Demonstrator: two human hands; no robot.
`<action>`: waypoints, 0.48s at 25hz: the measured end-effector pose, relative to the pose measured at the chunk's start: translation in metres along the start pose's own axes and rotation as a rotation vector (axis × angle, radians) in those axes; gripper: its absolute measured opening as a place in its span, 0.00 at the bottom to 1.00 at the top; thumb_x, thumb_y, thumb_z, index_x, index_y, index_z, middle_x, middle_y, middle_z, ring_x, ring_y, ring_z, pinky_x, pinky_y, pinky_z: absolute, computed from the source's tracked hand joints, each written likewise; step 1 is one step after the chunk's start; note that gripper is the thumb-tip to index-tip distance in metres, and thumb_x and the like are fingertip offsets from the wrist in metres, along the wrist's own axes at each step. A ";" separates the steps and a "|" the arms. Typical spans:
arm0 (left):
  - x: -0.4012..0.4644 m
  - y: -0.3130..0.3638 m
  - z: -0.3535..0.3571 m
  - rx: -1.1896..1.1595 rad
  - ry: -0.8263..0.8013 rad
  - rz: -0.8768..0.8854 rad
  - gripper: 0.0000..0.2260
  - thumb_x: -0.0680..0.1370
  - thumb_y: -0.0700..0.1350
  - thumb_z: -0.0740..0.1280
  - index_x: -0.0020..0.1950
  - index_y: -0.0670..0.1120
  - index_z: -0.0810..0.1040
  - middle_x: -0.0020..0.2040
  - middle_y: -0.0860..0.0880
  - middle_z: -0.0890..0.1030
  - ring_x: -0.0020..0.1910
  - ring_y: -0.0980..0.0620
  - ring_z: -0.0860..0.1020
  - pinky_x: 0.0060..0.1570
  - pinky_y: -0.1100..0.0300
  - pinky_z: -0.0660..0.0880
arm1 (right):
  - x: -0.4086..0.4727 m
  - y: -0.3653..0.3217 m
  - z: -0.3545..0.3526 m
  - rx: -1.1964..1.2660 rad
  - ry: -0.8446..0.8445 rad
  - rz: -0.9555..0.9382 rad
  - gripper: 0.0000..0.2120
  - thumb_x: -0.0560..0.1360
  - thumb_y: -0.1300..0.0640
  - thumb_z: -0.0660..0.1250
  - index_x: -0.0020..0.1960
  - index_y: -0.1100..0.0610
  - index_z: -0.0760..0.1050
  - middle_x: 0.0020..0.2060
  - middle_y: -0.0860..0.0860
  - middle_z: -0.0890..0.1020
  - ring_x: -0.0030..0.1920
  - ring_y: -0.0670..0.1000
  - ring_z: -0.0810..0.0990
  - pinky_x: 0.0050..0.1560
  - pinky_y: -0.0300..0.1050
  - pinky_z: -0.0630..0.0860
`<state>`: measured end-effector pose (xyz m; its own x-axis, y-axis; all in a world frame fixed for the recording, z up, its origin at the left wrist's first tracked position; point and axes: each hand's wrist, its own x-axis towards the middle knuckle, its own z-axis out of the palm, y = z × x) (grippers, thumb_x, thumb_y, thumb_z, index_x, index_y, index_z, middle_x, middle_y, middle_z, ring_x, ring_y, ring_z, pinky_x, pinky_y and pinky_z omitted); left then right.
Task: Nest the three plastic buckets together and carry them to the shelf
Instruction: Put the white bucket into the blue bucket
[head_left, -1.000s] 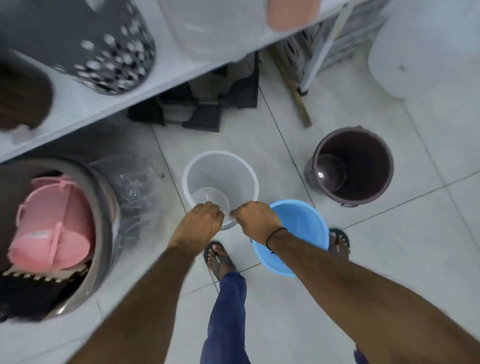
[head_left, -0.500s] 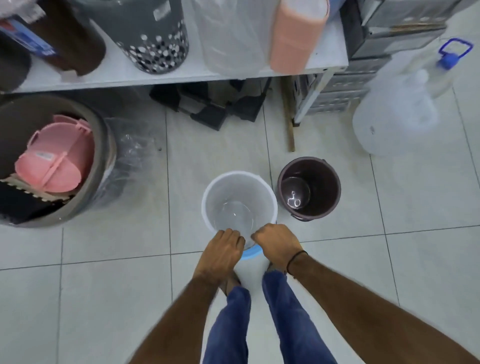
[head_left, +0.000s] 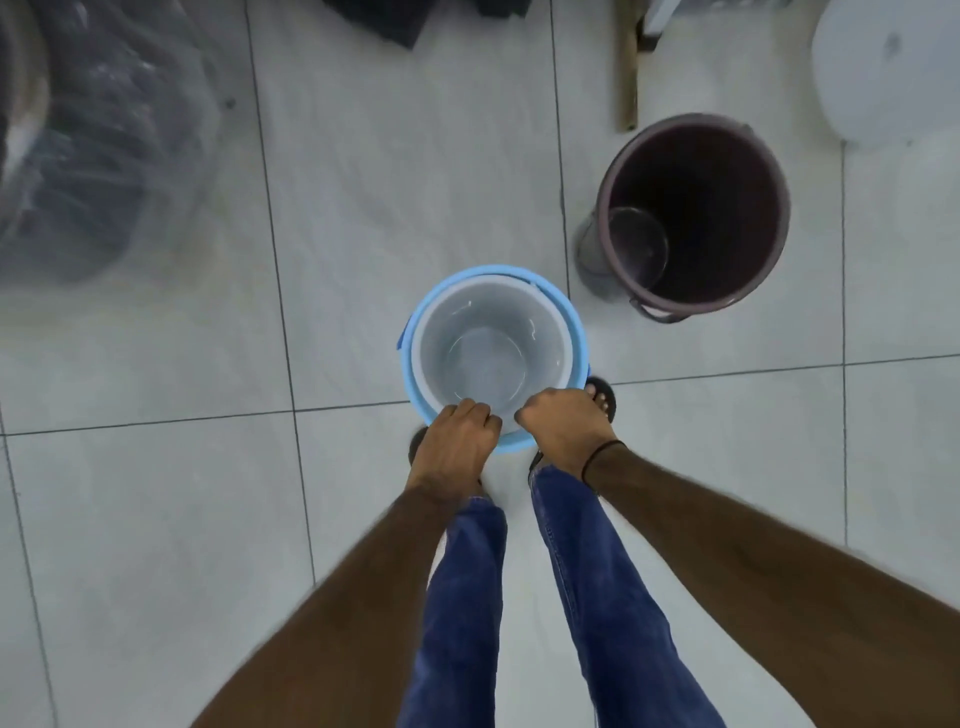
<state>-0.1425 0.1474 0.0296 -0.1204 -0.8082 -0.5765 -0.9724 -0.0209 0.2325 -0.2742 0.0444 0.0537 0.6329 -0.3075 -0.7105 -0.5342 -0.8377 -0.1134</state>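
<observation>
Head view, left to right: a clear plastic-wrapped bundle (head_left: 104, 145) lies at the far left of the tiled floor (head_left: 156, 519); at centre the white bucket (head_left: 488, 358) sits nested inside the blue bucket (head_left: 576, 332), which stands on the floor by the person's feet. The left hand (head_left: 454, 447) and right hand (head_left: 563, 431) are both closed over the near rim of the white bucket. The brown bucket (head_left: 691, 208) stands upright and apart at the right.
</observation>
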 end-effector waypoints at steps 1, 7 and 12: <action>0.003 -0.003 0.005 -0.023 -0.015 -0.001 0.12 0.73 0.41 0.74 0.55 0.46 0.80 0.52 0.47 0.82 0.51 0.47 0.79 0.54 0.54 0.77 | 0.003 -0.001 0.005 0.014 -0.008 -0.002 0.10 0.76 0.65 0.62 0.53 0.56 0.79 0.49 0.54 0.83 0.49 0.57 0.82 0.41 0.49 0.74; -0.005 -0.022 -0.008 -0.396 0.256 -0.296 0.15 0.77 0.38 0.69 0.64 0.41 0.78 0.61 0.42 0.80 0.59 0.42 0.77 0.55 0.49 0.80 | -0.002 0.007 0.000 0.385 0.247 0.192 0.14 0.76 0.57 0.64 0.59 0.59 0.78 0.51 0.56 0.84 0.53 0.58 0.81 0.51 0.52 0.80; 0.016 -0.052 -0.013 -0.961 0.416 -0.869 0.23 0.80 0.48 0.67 0.73 0.44 0.67 0.70 0.43 0.72 0.66 0.44 0.73 0.61 0.49 0.75 | 0.033 0.048 -0.008 0.900 0.483 0.826 0.19 0.74 0.54 0.68 0.61 0.64 0.75 0.54 0.61 0.82 0.55 0.63 0.80 0.52 0.51 0.77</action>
<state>-0.0912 0.1276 0.0185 0.6889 -0.4370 -0.5783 -0.1602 -0.8699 0.4665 -0.2744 -0.0093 0.0298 -0.0230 -0.8679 -0.4962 -0.9237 0.2083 -0.3216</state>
